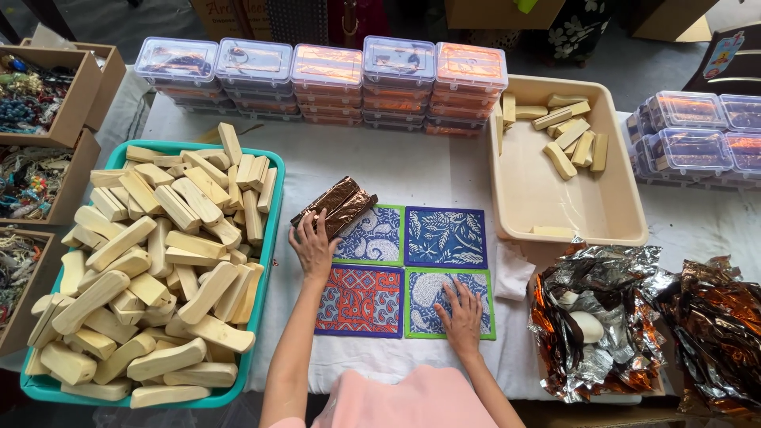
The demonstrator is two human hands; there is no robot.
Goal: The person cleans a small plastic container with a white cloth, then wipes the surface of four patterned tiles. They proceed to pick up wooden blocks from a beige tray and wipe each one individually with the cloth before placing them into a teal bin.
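Brown foil-wrapped flat bars [334, 206] lie at the 11 o'clock corner of the four patterned cloth squares [404, 269] on the white-covered surface [444, 170]. From the head view, your left hand [313, 247] rests on their lower end, fingers spread, gripping nothing. Your right hand [461, 317] lies flat and open on the green-edged square at 5 o'clock. Judge the bars light, stiff, slippery; pinch their long edges.

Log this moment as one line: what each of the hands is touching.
left hand: flat on brown foil-wrapped bars | right hand: flat on green-edged patterned cloth square | teal bin of wooden pieces beside left hand
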